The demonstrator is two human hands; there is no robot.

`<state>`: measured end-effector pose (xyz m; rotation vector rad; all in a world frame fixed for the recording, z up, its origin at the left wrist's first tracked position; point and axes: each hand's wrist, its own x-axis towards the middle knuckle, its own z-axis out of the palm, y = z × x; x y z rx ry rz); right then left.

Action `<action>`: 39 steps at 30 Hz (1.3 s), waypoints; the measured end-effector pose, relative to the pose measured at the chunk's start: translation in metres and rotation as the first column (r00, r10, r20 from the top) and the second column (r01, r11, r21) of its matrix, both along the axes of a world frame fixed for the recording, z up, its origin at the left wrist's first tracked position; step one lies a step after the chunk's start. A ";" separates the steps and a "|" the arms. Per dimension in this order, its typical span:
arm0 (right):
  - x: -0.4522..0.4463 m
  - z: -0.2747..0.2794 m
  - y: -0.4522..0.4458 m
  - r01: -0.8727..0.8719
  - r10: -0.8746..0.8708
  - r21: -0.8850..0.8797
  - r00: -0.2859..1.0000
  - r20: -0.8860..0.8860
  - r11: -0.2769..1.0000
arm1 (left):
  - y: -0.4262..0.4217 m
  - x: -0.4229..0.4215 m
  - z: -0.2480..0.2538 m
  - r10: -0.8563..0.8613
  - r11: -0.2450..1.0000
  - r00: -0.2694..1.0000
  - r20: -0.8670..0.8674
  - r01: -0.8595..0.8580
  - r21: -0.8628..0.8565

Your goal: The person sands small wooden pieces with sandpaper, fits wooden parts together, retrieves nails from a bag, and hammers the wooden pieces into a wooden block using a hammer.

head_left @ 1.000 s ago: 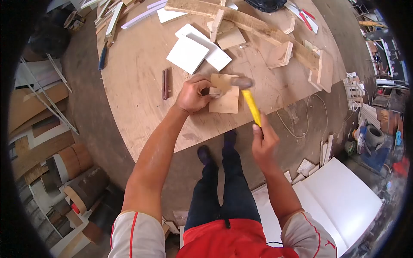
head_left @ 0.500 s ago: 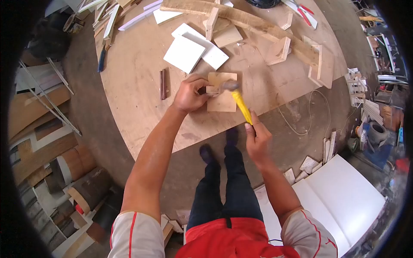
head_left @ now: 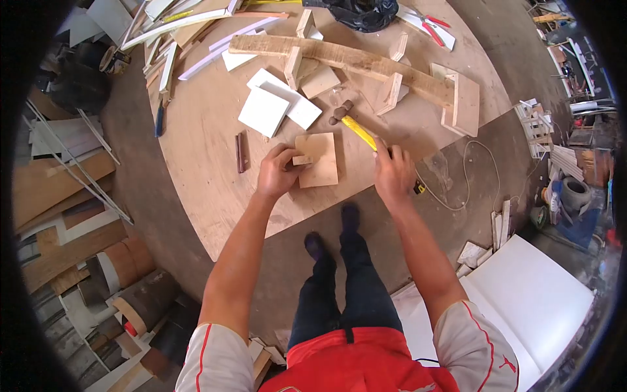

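My right hand (head_left: 394,175) is closed around the yellow handle of a hammer (head_left: 359,133). Its brownish metal head rests at or just above the tabletop, pointing away from me. With bent fingers, my left hand (head_left: 277,172) pinches the end of a small wood strip (head_left: 303,160), which lies across a square wooden board (head_left: 321,171). The board sits near the table's front edge. Whether a nail is in the strip is too small to make out. Two short dark brown sticks (head_left: 241,153) lie left of my left hand.
Beyond the board are white panels (head_left: 264,110) and a long timber beam (head_left: 339,56) among wooden brackets (head_left: 465,104). Red-handled pliers (head_left: 434,31) and a black bag (head_left: 363,14) lie at the far side. A blue-handled tool (head_left: 159,120) is near the left edge.
The hammer has moved off the board, away to the right and forward. My left hand stays at the strip and board, its fingers now seen more clearly. The camera view has shifted.
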<state>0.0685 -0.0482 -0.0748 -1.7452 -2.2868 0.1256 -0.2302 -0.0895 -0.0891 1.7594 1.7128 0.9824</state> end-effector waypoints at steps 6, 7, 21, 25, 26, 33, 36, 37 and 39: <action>-0.007 0.008 0.006 -0.101 0.126 0.104 0.954 -0.270 0.989 | -0.019 0.013 0.012 0.133 0.989 0.989 0.062 -0.137 0.055; -0.017 0.017 -0.003 -0.123 0.127 0.036 0.911 -0.393 0.992 | -0.023 0.022 0.023 0.172 0.984 0.975 0.143 -0.177 0.025; -0.027 0.142 -0.018 -0.688 -0.420 -0.439 0.210 -0.883 0.578 | -0.061 0.068 0.159 0.068 0.995 0.407 0.911 0.044 -0.094; -0.026 0.179 -0.014 -0.719 -0.328 -0.353 0.183 -0.927 0.599 | -0.061 0.064 0.192 0.006 0.995 0.400 0.916 0.088 -0.044; -0.026 0.186 -0.014 -0.720 -0.288 -0.320 0.172 -0.942 0.616 | -0.062 0.063 0.198 -0.022 0.996 0.394 0.919 0.092 -0.016; -0.036 0.234 -0.013 -0.684 -0.037 -0.147 0.173 -0.984 0.715 | -0.073 0.053 0.241 0.013 0.987 0.477 0.879 -0.146 0.064; -0.048 0.252 -0.015 -0.601 0.097 -0.007 0.140 -0.985 0.800 | -0.078 0.044 0.257 0.226 0.970 0.535 0.814 -0.202 -0.136; -0.051 0.257 -0.017 -0.583 0.128 0.001 0.177 -0.976 0.812 | -0.084 0.042 0.274 0.257 0.966 0.533 0.806 -0.135 -0.219; -0.056 0.264 -0.020 -0.547 0.187 0.020 0.252 -0.949 0.837 | -0.090 0.043 0.299 0.268 0.959 0.524 0.808 -0.064 -0.277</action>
